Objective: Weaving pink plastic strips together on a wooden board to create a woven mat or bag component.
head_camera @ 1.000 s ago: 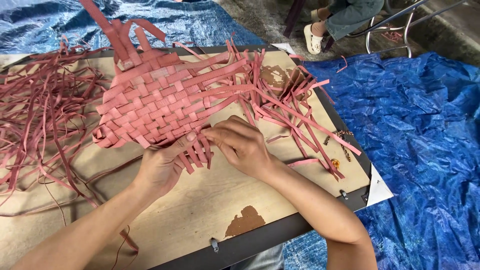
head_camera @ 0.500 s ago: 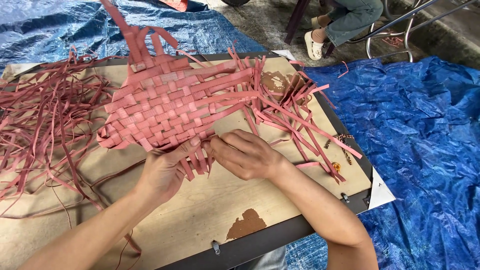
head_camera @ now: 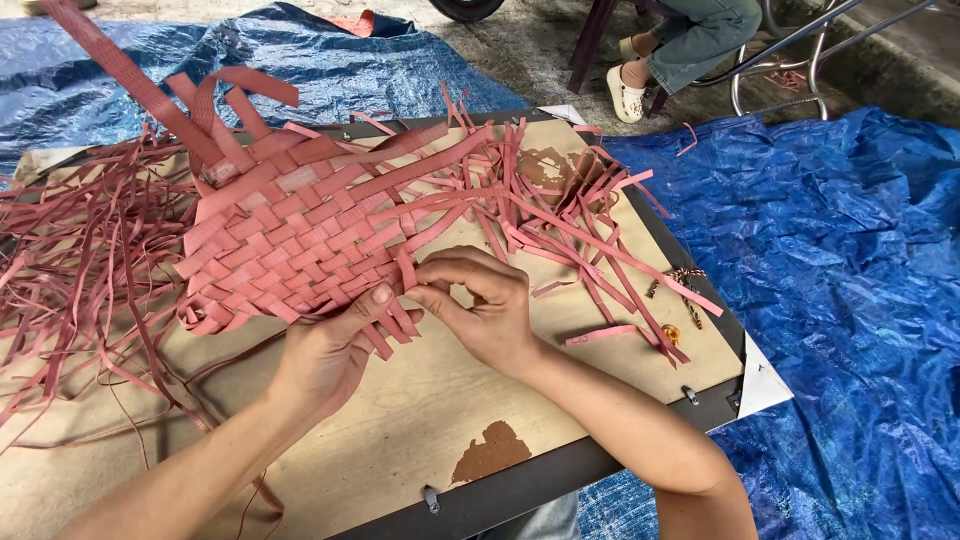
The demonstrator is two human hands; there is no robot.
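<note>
Since those loose pink strips [head_camera: 70,250] heaped at far left look thin and floppy, probably light and springy, easy to kink. Next over, woven pink mat [head_camera: 290,245] lying flat on the table [head_camera: 420,420], checkered weave, frayed ends fanning right. Best gripped at near edge, close to weave. Left hand [head_camera: 325,355] pinching mat's edge; right hand [head_camera: 485,310] nipping a strip end, maybe two.

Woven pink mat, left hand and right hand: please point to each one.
woven pink mat [head_camera: 290,245], head view, middle of the weave.
left hand [head_camera: 325,350], head view, back of hand.
right hand [head_camera: 490,315], head view, back of hand.
</note>
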